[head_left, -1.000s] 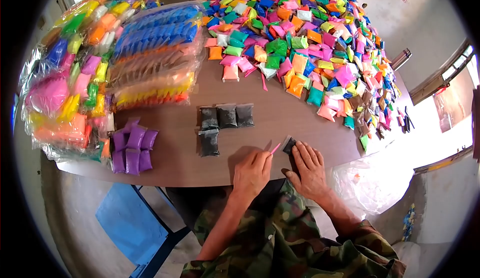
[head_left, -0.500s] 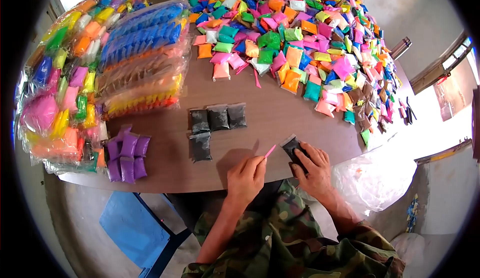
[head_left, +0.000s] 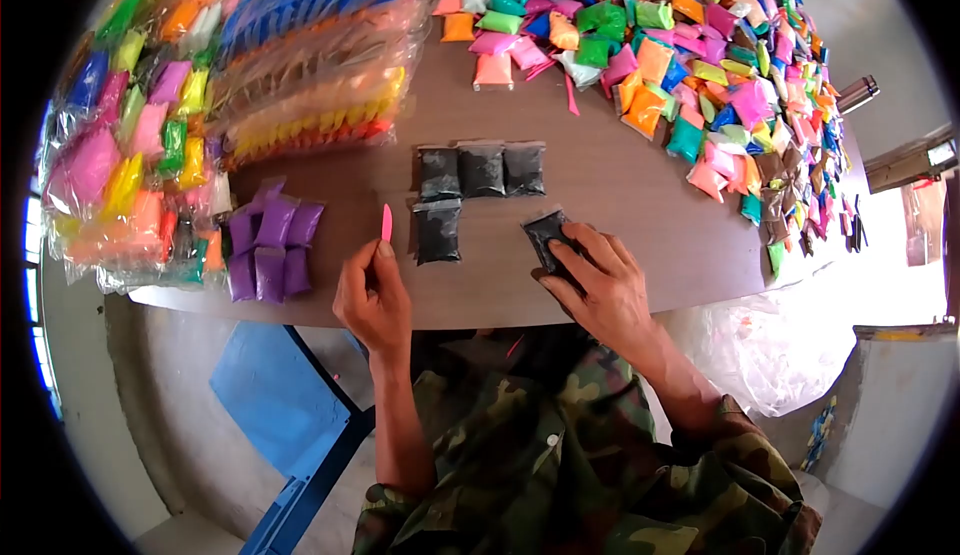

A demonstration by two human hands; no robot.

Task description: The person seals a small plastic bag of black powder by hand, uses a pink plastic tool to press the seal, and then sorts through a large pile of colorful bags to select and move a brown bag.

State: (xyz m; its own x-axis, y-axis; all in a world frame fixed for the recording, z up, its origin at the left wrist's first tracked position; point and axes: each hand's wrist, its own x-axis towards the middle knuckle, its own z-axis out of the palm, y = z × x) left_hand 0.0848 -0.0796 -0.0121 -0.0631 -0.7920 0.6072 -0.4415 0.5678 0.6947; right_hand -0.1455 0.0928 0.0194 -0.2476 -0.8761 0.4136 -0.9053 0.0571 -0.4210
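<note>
My left hand (head_left: 374,295) pinches a small pink plastic blade-like tool (head_left: 387,223) between thumb and fingertips, its tip pointing up. At the right, my right hand (head_left: 608,293) grips a black filled sachet (head_left: 543,229) by its right side, thumb below and fingers on top; part of the sachet is hidden by the fingers. It is tilted and lies at or just over the table. Between and beyond my hands, three black sachets (head_left: 481,169) lie side by side in a row, with another black sachet (head_left: 437,232) below the row's left end.
Purple sachets (head_left: 270,255) lie grouped at the left. Behind them are large clear bags of coloured sachets (head_left: 310,75). A big heap of loose coloured sachets (head_left: 690,65) covers the table's (head_left: 590,175) far right. A blue chair (head_left: 275,395) and a white plastic bag (head_left: 770,355) are below the edge.
My left hand has moved left, away from my right hand, turning the pink tool upright. My right hand has brought its black sachet left, closer to the row. The camera view has shifted too.
</note>
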